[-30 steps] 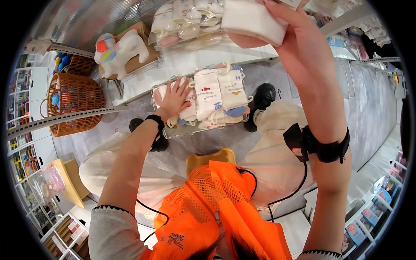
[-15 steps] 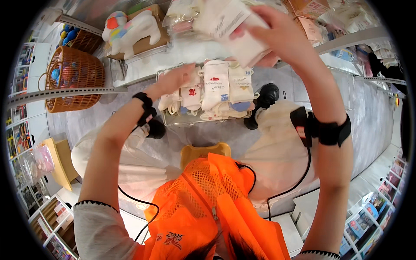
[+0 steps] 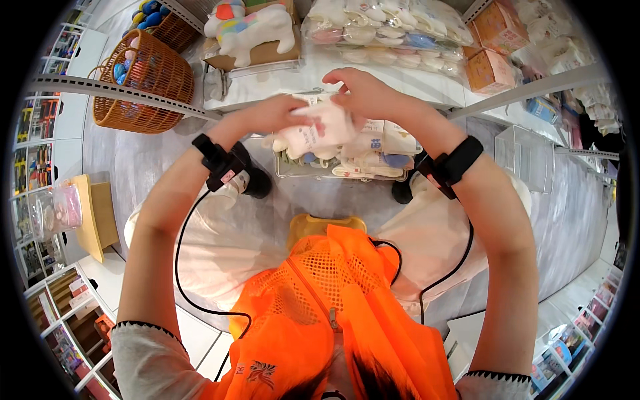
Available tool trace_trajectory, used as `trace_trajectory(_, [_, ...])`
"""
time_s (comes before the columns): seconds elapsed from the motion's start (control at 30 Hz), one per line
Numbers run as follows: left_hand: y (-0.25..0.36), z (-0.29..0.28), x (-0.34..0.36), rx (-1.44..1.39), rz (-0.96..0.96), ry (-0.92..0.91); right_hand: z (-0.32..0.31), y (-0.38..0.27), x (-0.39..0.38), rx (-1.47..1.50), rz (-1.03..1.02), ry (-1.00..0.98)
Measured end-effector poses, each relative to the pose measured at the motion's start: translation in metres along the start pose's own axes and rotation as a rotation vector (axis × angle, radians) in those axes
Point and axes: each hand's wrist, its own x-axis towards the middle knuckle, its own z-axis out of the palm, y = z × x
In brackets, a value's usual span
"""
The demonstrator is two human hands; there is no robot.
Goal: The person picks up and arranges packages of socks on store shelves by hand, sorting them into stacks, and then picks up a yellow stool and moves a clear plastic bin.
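Observation:
In front of me, a soft white cloth item (image 3: 323, 127) with a red print hangs between my hands above a wire basket (image 3: 343, 179). It is blurred, so its exact kind is unclear. My left hand (image 3: 277, 113) closes on its left edge. At its upper right edge my right hand (image 3: 367, 95) also grips it, with one finger raised and curled. The basket holds several folded white cloth items (image 3: 383, 141) with small blue and red prints. Part of the basket's contents is hidden behind the held item and my hands.
A white shelf (image 3: 267, 83) runs behind the basket. On it are a white dog plush (image 3: 257, 33) and clear bags of white goods (image 3: 390, 33). Wicker baskets (image 3: 143, 83) stand at left, orange boxes (image 3: 490, 70) at right. Metal shelf rails (image 3: 127, 93) cross both sides.
My right hand has brought the white cloth item down and left from above the shelf to over the basket. My left hand has risen from the basket to meet it.

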Motion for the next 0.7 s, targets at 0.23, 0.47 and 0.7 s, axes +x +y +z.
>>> trace_trajectory(0.23, [-0.037, 0.02, 0.006, 0.199, -0.125, -0.31, -0.021, -0.032, -0.01, 0.008, 0.087, -0.019])
trace_trajectory(0.47, [-0.083, 0.05, 0.044, 0.013, 0.248, -0.204, -0.023, -0.031, -0.007, 0.022, 0.019, 0.004])
trace_trajectory(0.7, [-0.076, 0.052, 0.037, 0.402, -0.191, -0.153, -0.037, -0.045, -0.006, 0.002, 0.021, 0.011])
